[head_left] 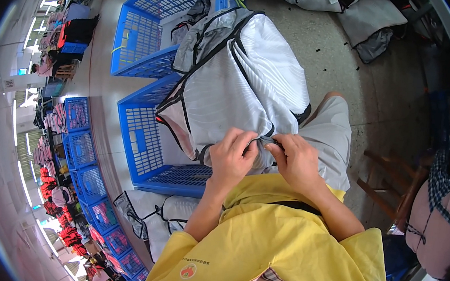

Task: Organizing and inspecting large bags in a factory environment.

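A large grey-white fabric bag with black piping rests on my lap, leaning over the blue crate in front. My left hand and my right hand meet at its near edge. Both pinch the black trim there, fingers closed on the fabric. What lies between the fingertips is too small to make out. I wear a yellow shirt and light grey trousers.
A blue plastic crate stands before my knees, another blue crate with grey bags behind it. More grey bags lie on the floor at lower left. A row of blue crates runs along the left. A wooden stool stands at right.
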A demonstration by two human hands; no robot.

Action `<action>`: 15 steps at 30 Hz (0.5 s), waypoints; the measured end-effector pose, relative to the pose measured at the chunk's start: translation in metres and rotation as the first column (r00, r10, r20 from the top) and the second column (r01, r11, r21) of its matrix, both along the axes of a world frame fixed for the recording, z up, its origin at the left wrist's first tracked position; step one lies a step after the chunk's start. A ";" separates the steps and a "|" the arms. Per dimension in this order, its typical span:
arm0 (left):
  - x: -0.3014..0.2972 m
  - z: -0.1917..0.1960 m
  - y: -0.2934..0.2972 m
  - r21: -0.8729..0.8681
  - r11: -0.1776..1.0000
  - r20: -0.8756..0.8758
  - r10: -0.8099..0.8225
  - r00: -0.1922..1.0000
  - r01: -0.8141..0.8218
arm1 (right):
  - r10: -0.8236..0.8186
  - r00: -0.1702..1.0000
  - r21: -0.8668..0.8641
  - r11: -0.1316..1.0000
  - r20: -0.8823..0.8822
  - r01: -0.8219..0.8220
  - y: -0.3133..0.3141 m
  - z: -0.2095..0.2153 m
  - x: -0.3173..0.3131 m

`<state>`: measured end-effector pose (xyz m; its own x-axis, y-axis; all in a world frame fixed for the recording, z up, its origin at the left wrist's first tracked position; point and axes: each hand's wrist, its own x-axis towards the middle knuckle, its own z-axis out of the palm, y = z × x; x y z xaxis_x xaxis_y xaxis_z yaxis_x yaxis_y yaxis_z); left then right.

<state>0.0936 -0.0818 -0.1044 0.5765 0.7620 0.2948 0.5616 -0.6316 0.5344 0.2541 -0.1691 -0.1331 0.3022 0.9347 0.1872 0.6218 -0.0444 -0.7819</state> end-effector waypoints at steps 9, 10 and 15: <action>-0.001 0.001 0.001 0.010 1.000 -0.035 -0.023 0.999 0.023 | 0.005 1.000 -0.059 0.998 0.000 -0.005 0.000 0.001 0.005; -0.001 0.001 0.001 0.010 1.000 -0.035 -0.022 0.999 0.022 | -0.005 1.000 -0.075 0.997 0.022 0.007 -0.001 0.000 0.006; -0.001 0.002 0.001 0.011 1.000 -0.055 -0.022 0.998 0.023 | -0.011 1.000 -0.079 0.997 0.023 0.013 -0.003 0.005 0.007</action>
